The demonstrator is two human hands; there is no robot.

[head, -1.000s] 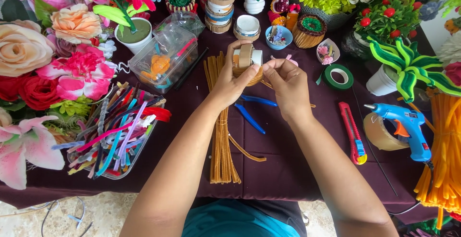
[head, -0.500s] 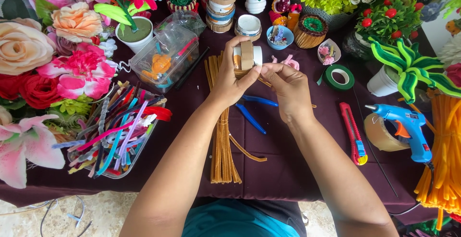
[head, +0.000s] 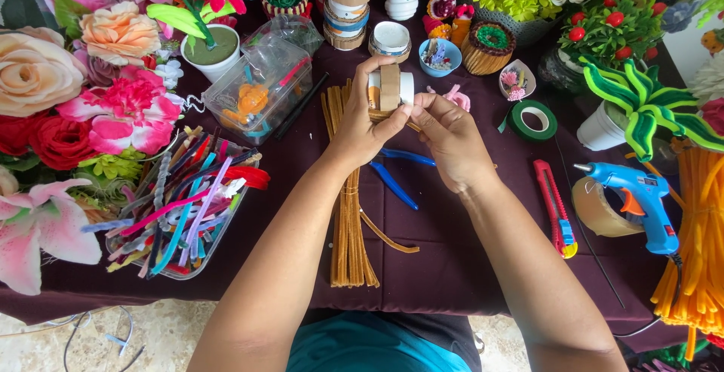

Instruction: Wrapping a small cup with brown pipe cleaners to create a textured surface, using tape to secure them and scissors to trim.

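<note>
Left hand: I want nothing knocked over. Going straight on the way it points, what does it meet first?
Past the small white cup it grips, the left hand likely meets the low white tub first; depth is unclear.

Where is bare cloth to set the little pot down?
Bare cloth lies between the tan pipe cleaner bundle and the red box cutter, under the right hand. Crowded: the back row of pots and the tray of mixed stems.

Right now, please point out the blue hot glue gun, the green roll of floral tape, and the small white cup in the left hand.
blue hot glue gun (head: 637, 195), head view, on its body.
green roll of floral tape (head: 532, 121), head view, on its ring.
small white cup (head: 406, 87), head view, on its side wall.
</note>
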